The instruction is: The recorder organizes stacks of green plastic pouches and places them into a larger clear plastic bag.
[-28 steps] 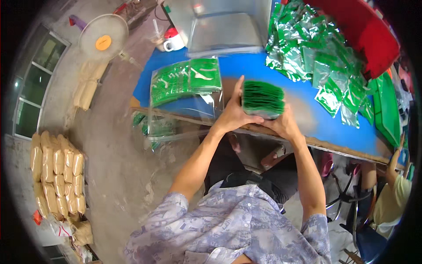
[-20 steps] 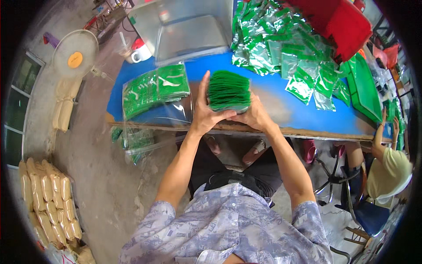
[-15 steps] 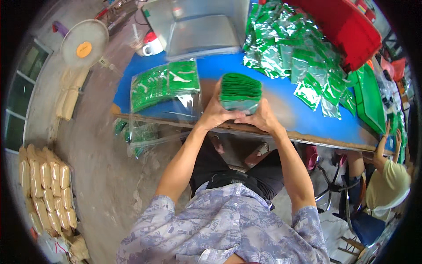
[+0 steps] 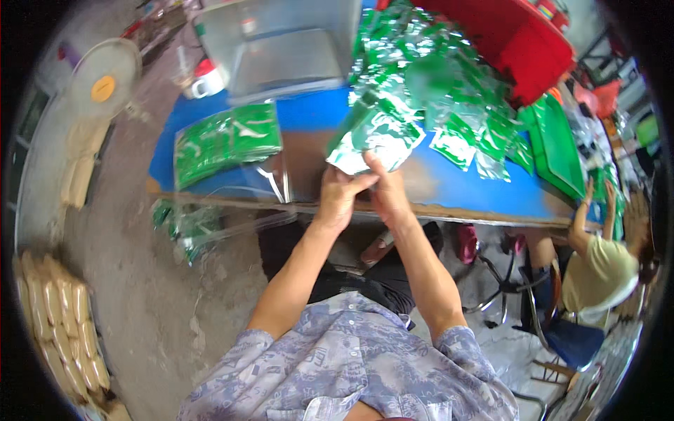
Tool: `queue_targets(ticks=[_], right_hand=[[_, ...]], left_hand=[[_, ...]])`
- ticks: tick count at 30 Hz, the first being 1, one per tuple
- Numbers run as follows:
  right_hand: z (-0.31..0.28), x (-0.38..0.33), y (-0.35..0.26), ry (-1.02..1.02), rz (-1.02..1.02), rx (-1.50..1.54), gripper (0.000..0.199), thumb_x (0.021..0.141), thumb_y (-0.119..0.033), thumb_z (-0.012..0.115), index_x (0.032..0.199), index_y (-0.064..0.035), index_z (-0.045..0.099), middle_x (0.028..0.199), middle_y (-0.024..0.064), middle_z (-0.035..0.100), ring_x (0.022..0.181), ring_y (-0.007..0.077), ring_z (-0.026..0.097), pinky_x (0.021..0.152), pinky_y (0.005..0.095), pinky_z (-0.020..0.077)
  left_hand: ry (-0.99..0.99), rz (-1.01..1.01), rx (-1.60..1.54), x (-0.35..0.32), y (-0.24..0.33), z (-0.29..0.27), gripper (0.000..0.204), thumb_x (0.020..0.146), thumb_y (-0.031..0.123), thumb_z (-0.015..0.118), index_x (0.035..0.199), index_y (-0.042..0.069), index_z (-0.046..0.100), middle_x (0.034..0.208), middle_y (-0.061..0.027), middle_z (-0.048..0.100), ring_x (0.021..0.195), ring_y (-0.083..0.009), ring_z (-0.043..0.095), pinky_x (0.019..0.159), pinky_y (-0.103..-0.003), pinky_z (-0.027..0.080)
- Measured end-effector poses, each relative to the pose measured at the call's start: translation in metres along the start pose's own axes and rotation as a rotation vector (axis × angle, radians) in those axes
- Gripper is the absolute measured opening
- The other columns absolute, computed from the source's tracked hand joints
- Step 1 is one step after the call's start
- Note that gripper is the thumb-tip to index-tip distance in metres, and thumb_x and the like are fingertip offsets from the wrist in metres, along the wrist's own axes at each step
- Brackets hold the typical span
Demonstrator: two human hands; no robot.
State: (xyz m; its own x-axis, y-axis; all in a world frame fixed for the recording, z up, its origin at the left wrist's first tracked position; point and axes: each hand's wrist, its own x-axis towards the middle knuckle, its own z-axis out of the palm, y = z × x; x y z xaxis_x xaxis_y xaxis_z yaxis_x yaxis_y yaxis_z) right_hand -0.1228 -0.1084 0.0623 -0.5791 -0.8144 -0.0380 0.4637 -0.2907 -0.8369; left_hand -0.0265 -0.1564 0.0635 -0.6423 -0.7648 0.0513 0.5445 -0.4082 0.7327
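A red bin (image 4: 516, 52) and heaped green packets (image 4: 453, 130) fill the upper right. Left hand (image 4: 338, 198) and right hand (image 4: 388, 193) grip the packet stack (image 4: 379, 137), now showing its face, not edges.

The left grip (image 4: 338, 200) and right grip (image 4: 388, 193) hold a shiny green bundle (image 4: 382, 137) over the counter (image 4: 516, 202). Loose packets (image 4: 449, 88) lie heaped beyond — by that red bin (image 4: 516, 45).
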Motion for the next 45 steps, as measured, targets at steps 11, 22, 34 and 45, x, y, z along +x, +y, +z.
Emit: queue_targets(ticks=[11, 22, 34, 45], right_hand=[[-0.063, 0.035, -0.046, -0.294, -0.250, -0.678, 0.083, 0.070, -0.026, 0.090, 0.136, 0.0004, 0.046, 0.121, 0.0125, 0.061, 0.115, 0.0206, 0.057, 0.101, 0.0349, 0.0456], [-0.030, 0.004, -0.072, -0.153, -0.967, -1.149, 0.121, 0.052, -0.046, 0.093, 0.149, -0.0049, 0.035, 0.140, 0.0213, 0.048, 0.136, 0.0375, 0.042, 0.112, 0.0522, 0.0328], [-0.026, -0.043, -0.084, -0.325, -0.278, -0.839, 0.064, 0.068, -0.039, 0.079, 0.112, 0.0026, 0.059, 0.097, 0.0185, 0.068, 0.089, 0.0309, 0.067, 0.080, 0.0414, 0.0527], [-0.030, -0.082, -0.053, -0.344, 0.001, -0.347, 0.060, 0.077, -0.030, 0.082, 0.125, -0.0020, 0.059, 0.116, 0.0073, 0.066, 0.105, 0.0163, 0.061, 0.092, 0.0343, 0.0509]], left_hand=[[-0.305, 0.229, 0.854, 0.020, 0.029, -0.027, 0.112, 0.073, -0.008, 0.075, 0.157, 0.011, 0.003, 0.143, -0.0149, 0.041, 0.131, -0.0265, 0.047, 0.109, -0.041, 0.041], [-0.317, 0.160, 0.767, 0.009, 0.038, -0.063, 0.089, 0.072, -0.005, 0.075, 0.148, 0.003, 0.031, 0.141, -0.0129, 0.045, 0.130, -0.0272, 0.046, 0.110, -0.041, 0.039], [-0.286, 0.186, 0.572, -0.027, 0.057, 0.022, 0.100, 0.083, 0.026, 0.080, 0.159, 0.011, 0.017, 0.133, -0.0165, 0.048, 0.126, -0.0325, 0.048, 0.108, -0.047, 0.039], [0.135, 0.569, 0.885, -0.046, 0.010, 0.028, 0.060, 0.103, 0.049, 0.038, 0.139, 0.002, 0.047, 0.120, -0.0136, 0.054, 0.112, -0.0230, 0.052, 0.100, -0.041, 0.040]])
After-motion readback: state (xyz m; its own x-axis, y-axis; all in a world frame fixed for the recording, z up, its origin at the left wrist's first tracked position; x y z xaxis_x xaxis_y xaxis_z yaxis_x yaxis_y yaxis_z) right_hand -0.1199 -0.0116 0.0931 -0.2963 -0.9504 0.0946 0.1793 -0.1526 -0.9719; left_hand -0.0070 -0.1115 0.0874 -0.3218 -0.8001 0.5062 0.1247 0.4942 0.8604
